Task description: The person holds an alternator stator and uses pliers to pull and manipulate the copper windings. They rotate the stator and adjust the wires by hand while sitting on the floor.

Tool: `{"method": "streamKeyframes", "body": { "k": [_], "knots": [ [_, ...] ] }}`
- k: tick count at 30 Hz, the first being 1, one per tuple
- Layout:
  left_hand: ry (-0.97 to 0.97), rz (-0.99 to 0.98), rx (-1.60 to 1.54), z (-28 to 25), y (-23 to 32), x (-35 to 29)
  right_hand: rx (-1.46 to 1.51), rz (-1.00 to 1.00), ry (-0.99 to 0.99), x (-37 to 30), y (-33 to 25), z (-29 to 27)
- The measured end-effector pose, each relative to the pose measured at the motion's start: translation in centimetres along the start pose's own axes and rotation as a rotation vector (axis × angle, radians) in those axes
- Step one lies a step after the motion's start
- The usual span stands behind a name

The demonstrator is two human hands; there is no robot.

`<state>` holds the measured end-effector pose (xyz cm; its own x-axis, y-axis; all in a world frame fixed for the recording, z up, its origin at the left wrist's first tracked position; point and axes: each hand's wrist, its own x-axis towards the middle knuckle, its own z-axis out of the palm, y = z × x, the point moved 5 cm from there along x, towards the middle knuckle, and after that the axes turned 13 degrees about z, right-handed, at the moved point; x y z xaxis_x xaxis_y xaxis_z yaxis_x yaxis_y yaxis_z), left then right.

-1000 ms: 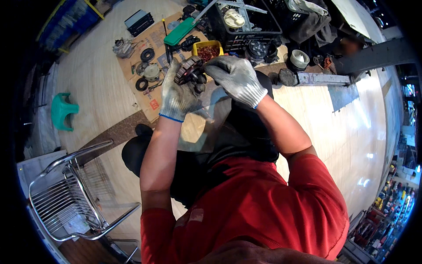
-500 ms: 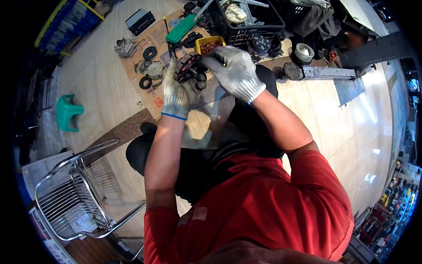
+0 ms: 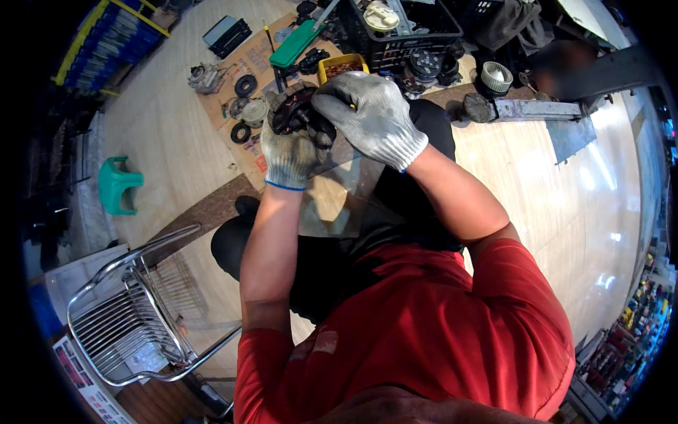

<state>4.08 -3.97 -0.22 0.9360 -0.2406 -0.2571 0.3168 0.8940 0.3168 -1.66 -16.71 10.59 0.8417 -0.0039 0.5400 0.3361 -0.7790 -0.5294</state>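
Observation:
My left hand (image 3: 291,155), in a whitish knitted glove with a blue cuff edge, holds up a dark round mechanical part (image 3: 295,113) with a ribbed rim. Its dark-coated fingers curl around the part from below. My right hand (image 3: 378,120), gloved likewise, is closed with its fingertips against the part's right side. A small yellow bit shows by those fingers; what they pinch is hidden. Just beyond the hands stands a yellow tray (image 3: 341,59) of small copper-coloured pieces. Left of the part, black rings (image 3: 246,85) and a round metal part (image 3: 253,112) lie on cardboard (image 3: 212,108).
A long green object (image 3: 295,48) lies on the cardboard. A loaded black crate (image 3: 424,51) stands behind. At right are a white fan wheel (image 3: 496,76) and a metal beam (image 3: 537,110). A green stool (image 3: 119,186) and metal chair (image 3: 113,321) stand left.
My right fingertips have moved left, closer over the dark part. The part has turned in my left hand. The whole view has shifted slightly.

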Motion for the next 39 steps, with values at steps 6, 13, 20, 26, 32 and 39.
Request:
{"method": "streamKeyframes", "body": {
  "k": [6, 13, 20, 26, 32, 39],
  "knots": [
    [-0.027, -0.107, -0.069, 0.3, -0.2, -0.4, -0.035, -0.157, 0.037, -1.0, -0.9, -0.4],
    [-0.465, -0.003, 0.171, 0.5, 1.3, 0.0, -0.085, -0.056, -0.011, -1.3, -0.2, -2.2],
    [-0.625, 0.149, 0.539, 3.0, 2.6, -0.9, -0.045, 0.108, -0.089, -2.4, 1.4, -3.6],
    [-0.685, 0.29, 0.943, 4.3, 3.6, -1.3, -0.06, 0.09, -0.103, -2.8, 1.8, -3.5],
    [-0.688, 0.349, 1.016, 4.6, 4.1, -1.5, 0.082, 0.246, -0.065, -2.4, 1.2, -3.5],
    [-0.658, 0.321, 0.99, 4.8, 4.1, -1.5, 0.161, 0.364, -0.002, -1.9, 1.0, -3.4]
  ]
}}
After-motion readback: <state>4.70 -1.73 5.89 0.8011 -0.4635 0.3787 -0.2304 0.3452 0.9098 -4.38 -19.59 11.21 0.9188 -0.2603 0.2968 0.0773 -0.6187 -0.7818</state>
